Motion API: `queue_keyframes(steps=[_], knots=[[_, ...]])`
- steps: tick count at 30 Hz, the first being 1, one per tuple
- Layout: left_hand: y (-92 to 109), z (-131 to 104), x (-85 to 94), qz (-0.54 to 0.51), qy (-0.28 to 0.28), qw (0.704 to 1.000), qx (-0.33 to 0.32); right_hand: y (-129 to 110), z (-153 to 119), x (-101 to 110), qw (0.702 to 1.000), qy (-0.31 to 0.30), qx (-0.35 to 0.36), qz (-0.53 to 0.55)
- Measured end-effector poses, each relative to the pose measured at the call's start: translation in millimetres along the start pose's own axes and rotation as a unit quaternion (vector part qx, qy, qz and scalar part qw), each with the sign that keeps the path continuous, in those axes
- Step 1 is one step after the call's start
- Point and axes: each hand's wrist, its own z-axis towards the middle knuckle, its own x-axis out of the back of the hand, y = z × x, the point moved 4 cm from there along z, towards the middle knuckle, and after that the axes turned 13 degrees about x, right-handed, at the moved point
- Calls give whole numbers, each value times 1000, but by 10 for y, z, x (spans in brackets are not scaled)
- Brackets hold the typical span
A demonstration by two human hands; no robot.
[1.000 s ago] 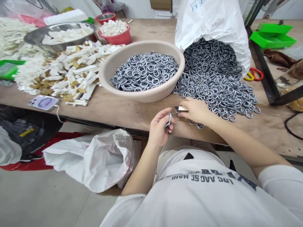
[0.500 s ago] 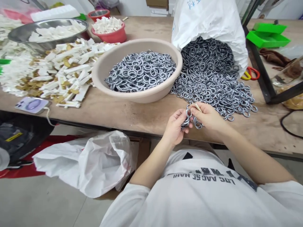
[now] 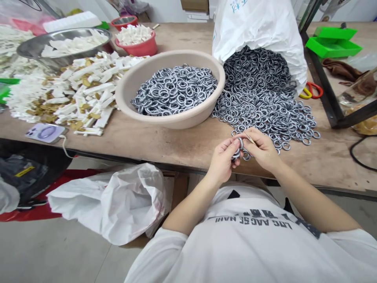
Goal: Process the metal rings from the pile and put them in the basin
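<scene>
My left hand [image 3: 223, 159] is closed around several dark grey rings [image 3: 237, 154] at the table's front edge. Close beside it, my right hand [image 3: 260, 147] pinches a thin, pale stick-like tool [image 3: 250, 139], its tip near the held rings. Behind both hands lies a loose pile of grey rings [image 3: 265, 112], spilling from the mouth of a white sack [image 3: 259, 23]. To the left of the pile, a beige basin [image 3: 171, 121] holds many more such rings.
White and tan pieces [image 3: 88, 82] are heaped at the left, near a steel bowl [image 3: 29, 49] and a red bowl [image 3: 141, 48]. A phone [image 3: 45, 132] lies at the front edge. Red-handled scissors [image 3: 315, 90] and green trays [image 3: 334, 47] are at the right.
Both hands have shifted slightly to the right with the rings and the tool. The view has moved a little, so the items at the left appear further right.
</scene>
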Motion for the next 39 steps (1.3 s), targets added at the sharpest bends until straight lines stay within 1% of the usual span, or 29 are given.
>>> queue_keyframes(steps=[2, 4, 7, 9, 11, 14, 17, 23, 27, 29, 30, 31, 34, 35, 36, 37, 38, 39], knots=[[1, -15, -6, -2, 4, 1000, -2, -17, 4, 10, 1000, -8, 18, 0], [2, -28, -16, -8, 4, 1000, 2, -21, 16, 22, 1000, -1, 21, -19], [10, -59, -29, -35, -2, 999, 24, -15, 23, 61, 998, 34, 6, -43], [30, -84, -29, -56, -4, 998, 34, -43, 7, 95, 996, 48, 14, -70], [51, -103, -21, -72, -2, 997, 35, -107, -26, 107, 991, 26, 44, -125], [65, -110, -13, -84, 4, 996, 34, -204, -88, 68, 970, -47, 89, -221], [56, -108, -28, -90, 4, 995, 38, -238, -120, 42, 953, -80, 102, -273], [45, -118, -50, -88, 0, 995, 44, -234, -115, 63, 942, -96, 109, -304], [58, -92, -14, -71, -15, 996, 47, -246, -132, 39, 947, -103, 104, -286], [41, -85, 7, -65, -17, 997, 49, -196, -118, 30, 954, -109, 84, -267], [18, -89, 7, -60, -24, 997, 53, -149, -100, 50, 958, -97, 65, -262], [-13, -101, -5, -51, -40, 996, 60, -89, -76, 92, 962, -72, 40, -261], [-93, -179, -64, -23, -112, 990, 87, 105, 1, 292, 965, 46, -33, -257], [-79, -206, -64, -17, -121, 989, 85, 150, 24, 348, 966, 76, -43, -245], [-22, -227, -42, -11, -109, 991, 70, 180, 47, 386, 967, 94, -44, -231], [85, -240, -3, 2, -83, 996, 40, 195, 72, 405, 970, 101, -40, -217], [244, -245, 47, 27, -50, 998, -2, 197, 95, 408, 972, 102, -35, -207], [455, -243, 102, 65, -15, 996, -57, 191, 119, 399, 974, 100, -31, -199]])
